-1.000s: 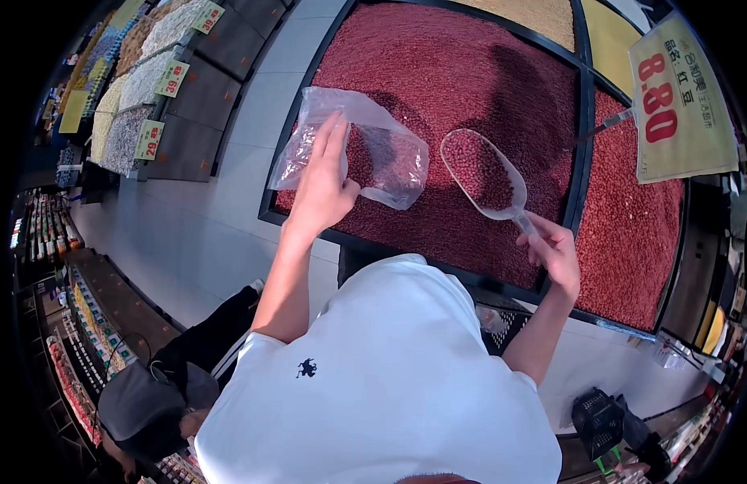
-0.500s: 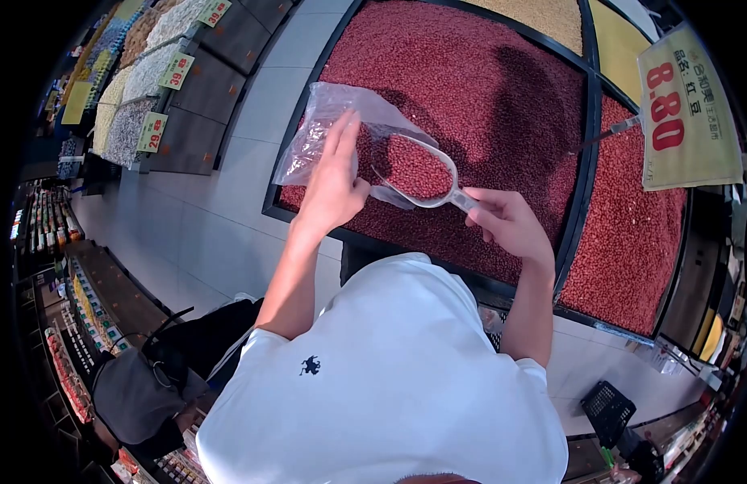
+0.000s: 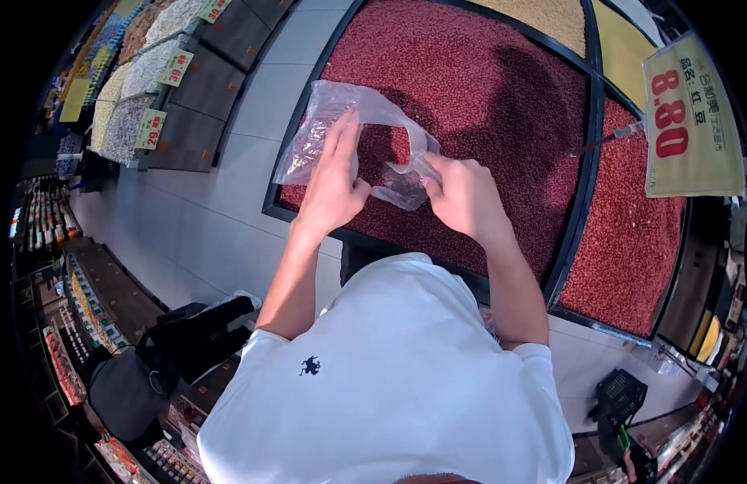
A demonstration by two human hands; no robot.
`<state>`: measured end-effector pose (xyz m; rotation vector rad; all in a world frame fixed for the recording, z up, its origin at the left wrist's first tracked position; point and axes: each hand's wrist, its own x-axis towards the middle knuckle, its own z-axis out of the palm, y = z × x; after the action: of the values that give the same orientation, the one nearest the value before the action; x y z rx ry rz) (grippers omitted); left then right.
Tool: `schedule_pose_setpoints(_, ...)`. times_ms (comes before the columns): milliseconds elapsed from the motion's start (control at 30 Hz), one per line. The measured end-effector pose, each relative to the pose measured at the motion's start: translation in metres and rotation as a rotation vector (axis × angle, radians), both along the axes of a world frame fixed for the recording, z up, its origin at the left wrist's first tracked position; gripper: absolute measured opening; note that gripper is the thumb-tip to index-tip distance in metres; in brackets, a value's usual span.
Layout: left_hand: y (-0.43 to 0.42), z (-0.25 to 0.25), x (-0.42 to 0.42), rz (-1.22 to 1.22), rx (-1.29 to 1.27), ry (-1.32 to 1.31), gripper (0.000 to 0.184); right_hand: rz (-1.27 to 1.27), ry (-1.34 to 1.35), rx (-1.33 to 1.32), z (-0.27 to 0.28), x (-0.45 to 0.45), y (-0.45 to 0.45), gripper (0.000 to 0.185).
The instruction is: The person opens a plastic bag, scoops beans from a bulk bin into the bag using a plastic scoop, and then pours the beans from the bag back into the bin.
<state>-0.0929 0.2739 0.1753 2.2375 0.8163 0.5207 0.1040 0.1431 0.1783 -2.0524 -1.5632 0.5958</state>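
Note:
A clear plastic bag (image 3: 310, 133) is spread over dark red beans (image 3: 438, 60). My left hand (image 3: 335, 179) holds it near its mouth, with the fingers long and close together and the thumb bent in. My right hand (image 3: 468, 196) is closed around the handle of a clear scoop (image 3: 418, 147), which is tipped toward the bag's mouth. A few beans show through the clear plastic below the scoop. Bag and scoop overlap, so I cannot tell exactly where the scoop's front edge lies.
A black divider (image 3: 579, 194) separates the dark beans from lighter red beans (image 3: 628, 250). A price sign (image 3: 688, 121) leans over the right side. Bins of dry goods (image 3: 152, 68) stand at far left. A person in dark clothes (image 3: 131, 391) is at lower left, and a black basket (image 3: 619, 394) at lower right.
The scoop, level and full of red beans before, is now tipped over at the bag. My right hand has moved left and turned. My left hand has hardly moved.

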Motion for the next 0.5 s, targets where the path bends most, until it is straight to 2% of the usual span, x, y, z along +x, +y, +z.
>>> schedule_pose_setpoints(367, 0.001, -0.001, 0.001, -0.005, 0.021, 0.013, 0.094, -0.019, -0.249, 0.073, 0.000, -0.012, -0.012, 0.039)
schedule_pose_setpoints(500, -0.001, 0.000, 0.002, -0.007, 0.046, 0.031, 0.094, -0.005, -0.160, 0.119, 0.000, -0.005, -0.029, 0.040)
